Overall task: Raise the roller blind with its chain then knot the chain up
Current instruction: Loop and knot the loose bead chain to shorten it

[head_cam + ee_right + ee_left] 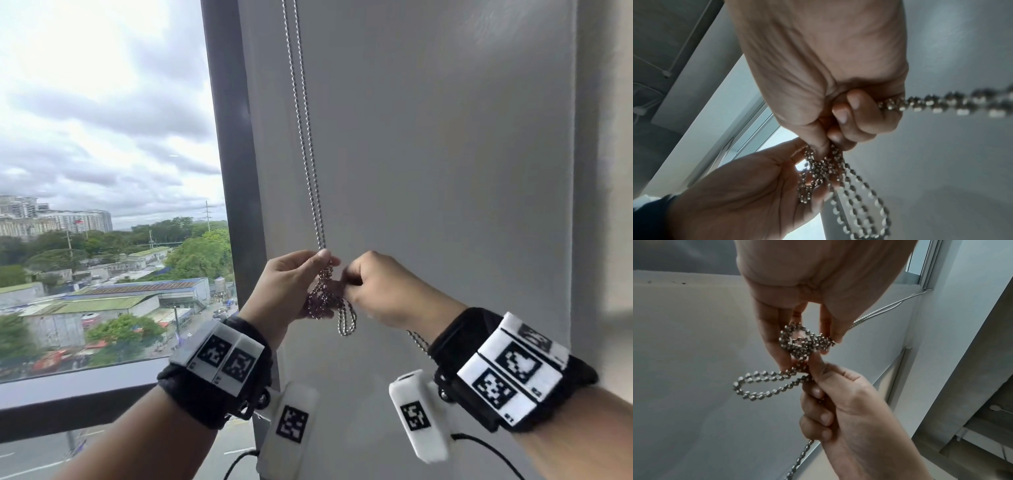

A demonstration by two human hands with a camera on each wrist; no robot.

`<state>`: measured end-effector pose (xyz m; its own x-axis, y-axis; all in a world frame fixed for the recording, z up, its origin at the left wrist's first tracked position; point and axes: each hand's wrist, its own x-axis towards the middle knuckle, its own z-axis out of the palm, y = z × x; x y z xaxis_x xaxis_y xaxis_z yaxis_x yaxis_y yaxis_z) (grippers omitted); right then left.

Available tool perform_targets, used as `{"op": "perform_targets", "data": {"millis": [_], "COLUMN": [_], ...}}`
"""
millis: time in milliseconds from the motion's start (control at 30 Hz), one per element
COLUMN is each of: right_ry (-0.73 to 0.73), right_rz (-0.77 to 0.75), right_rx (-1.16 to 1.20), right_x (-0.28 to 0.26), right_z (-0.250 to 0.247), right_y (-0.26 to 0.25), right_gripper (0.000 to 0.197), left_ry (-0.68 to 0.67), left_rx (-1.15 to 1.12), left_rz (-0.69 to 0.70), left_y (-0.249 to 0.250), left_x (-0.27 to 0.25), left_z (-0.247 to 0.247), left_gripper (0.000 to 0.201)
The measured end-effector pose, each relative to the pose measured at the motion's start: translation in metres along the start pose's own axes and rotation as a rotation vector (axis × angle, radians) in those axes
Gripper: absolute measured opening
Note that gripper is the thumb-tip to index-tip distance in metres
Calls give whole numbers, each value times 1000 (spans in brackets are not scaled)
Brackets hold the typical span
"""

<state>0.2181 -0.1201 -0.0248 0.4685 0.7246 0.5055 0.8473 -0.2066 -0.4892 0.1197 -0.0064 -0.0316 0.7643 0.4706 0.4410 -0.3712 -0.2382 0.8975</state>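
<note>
chain [310, 144] knot pinched in left hand [291, 284] fingers | right hand [380, 291] fingers grip loop

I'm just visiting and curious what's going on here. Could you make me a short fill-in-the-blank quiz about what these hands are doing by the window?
1. Both hands work on a metal bead ____ that hangs beside the grey blind.
2. The left hand pinches the tangle of ____ in it.
3. The right hand is curled into a ____ around the strands.
4. Outside the window the sky is ____.

Missing words: chain; loops; fist; cloudy
</note>
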Motion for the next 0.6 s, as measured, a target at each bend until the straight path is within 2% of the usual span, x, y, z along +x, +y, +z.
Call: {"op": "perform_targets", "data": {"millis": [233,433,600], "right_ry": [-93,-254,-302], "right_rz": [108,137,196], "right_rx": [38,-42,-85], "right_x": [-29,-53,-62], "right_z": [15,43,79], "right_y": [30,56,95], "right_gripper": [21,25,25], "left_ry": [-16,-8,-36], "left_rx": [87,68,84], "left_rz": [-64,-79,-70], "left_y": [-17,-13,-15], "left_x": [-7,-4,-2], "left_z": [0,7,12], "left_gripper": [28,22,17]}}
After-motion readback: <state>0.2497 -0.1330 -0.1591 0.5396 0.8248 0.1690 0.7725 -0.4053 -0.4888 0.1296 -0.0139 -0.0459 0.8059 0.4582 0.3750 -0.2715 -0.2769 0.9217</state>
